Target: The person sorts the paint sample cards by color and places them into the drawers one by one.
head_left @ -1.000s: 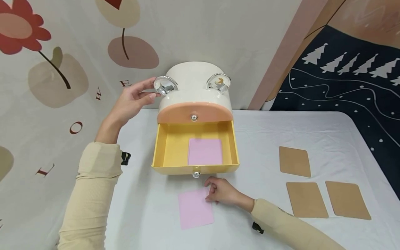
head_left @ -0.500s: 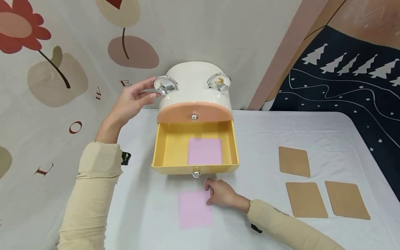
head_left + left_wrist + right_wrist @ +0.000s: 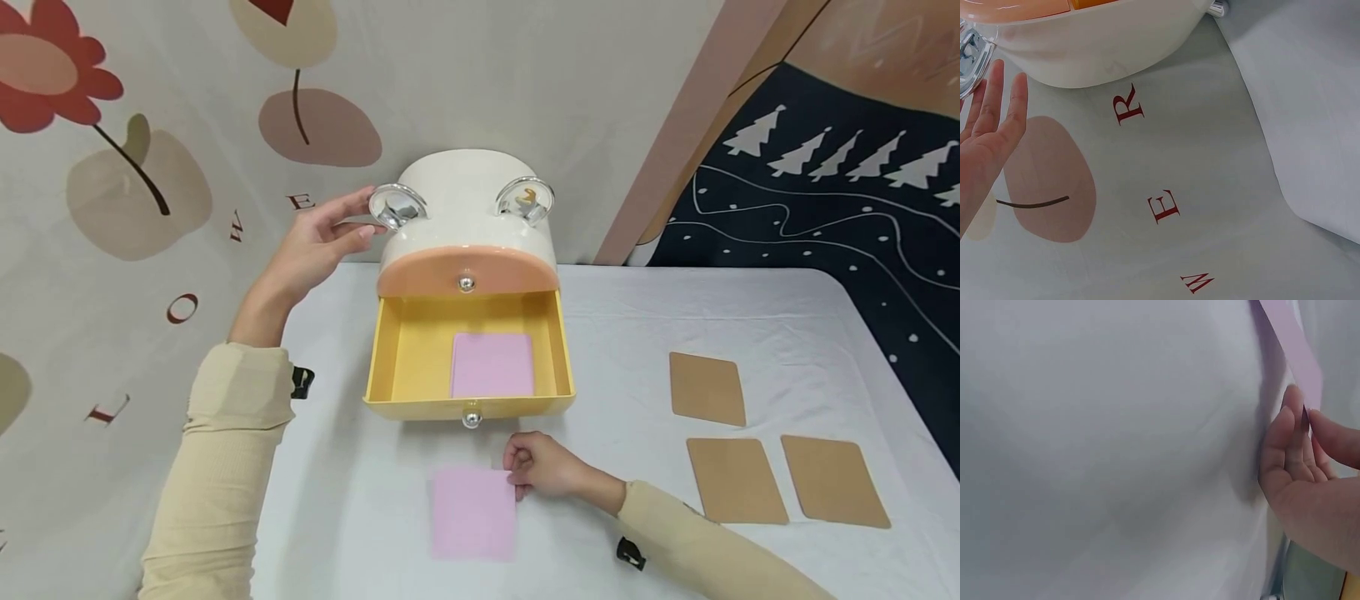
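My right hand (image 3: 546, 465) pinches the upper right corner of a pink square card (image 3: 474, 513) in front of the drawer; in the right wrist view the card (image 3: 1297, 353) stands tilted off the cloth between thumb and fingers. A white box (image 3: 468, 192) with silver ears has its yellow drawer (image 3: 420, 350) pulled out. Inside, at the right, lies another pink card or stack (image 3: 492, 365). With fingers extended, my left hand (image 3: 311, 242) touches the box's left silver ear (image 3: 397, 206); the left wrist view shows those fingers (image 3: 1016, 103) nearly straight beside the ear.
Several objects lie around: three brown cards (image 3: 707, 388) on the right of the white tablecloth (image 3: 615, 350). Behind the box rises a wall hanging (image 3: 585, 100) with printed flowers and letters. A silver knob (image 3: 471, 416) juts from the drawer front.
My right hand has shifted slightly right and the pink card has come slightly toward the near side, its corner now pinched. The left hand, box and drawer have stayed put.
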A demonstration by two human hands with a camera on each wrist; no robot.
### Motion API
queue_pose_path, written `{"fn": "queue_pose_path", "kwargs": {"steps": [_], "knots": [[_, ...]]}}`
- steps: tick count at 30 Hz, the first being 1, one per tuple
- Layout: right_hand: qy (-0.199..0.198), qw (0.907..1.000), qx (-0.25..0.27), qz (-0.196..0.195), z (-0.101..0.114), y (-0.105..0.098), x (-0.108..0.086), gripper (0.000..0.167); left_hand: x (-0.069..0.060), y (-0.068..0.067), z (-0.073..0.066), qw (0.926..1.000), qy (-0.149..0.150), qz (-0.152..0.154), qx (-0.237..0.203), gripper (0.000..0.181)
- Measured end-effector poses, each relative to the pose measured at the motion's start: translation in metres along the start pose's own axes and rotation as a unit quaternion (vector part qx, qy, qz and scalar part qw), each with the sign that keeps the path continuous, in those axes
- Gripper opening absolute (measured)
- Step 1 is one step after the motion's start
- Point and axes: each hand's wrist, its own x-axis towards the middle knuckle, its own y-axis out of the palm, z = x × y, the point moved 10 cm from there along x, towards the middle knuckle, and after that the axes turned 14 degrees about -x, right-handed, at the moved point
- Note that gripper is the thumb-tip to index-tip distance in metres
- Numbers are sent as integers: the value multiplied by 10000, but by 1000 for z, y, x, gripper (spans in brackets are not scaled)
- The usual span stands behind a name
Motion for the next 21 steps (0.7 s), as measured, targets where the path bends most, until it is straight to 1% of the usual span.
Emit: {"fn": "queue_pose_path", "kwargs": {"steps": [2,4,6,8,10,15,18,21], "knots": [[-63,9998,165,58,-1,-6,-7,9,0,0,0,10000,-19,9,23,50],[-156,9995,276,34,-2,-17,-14,8,0,0,1,10000,-28,10,70,50],[-213,9992,324,-46,-5,-34,-23,8,0,0,1,9999,-31,12,137,50],[-177,9992,326,-175,-11,-54,-31,9,0,0,1,9998,-42,6,174,50],[-122,9992,284,-255,-16,-75,-39,10,0,0,1,9997,-59,-1,257,51],[90,9993,77,-361,-27,-123,-60,8,-1,-1,1,9996,-79,-11,274,51],[169,9987,-100,-474,-28,-150,-73,7,-1,0,0,9997,-55,-1,222,51],[218,9974,-337,-605,-23,-176,-86,8,-1,0,-1,9998,-32,0,196,50]]}}
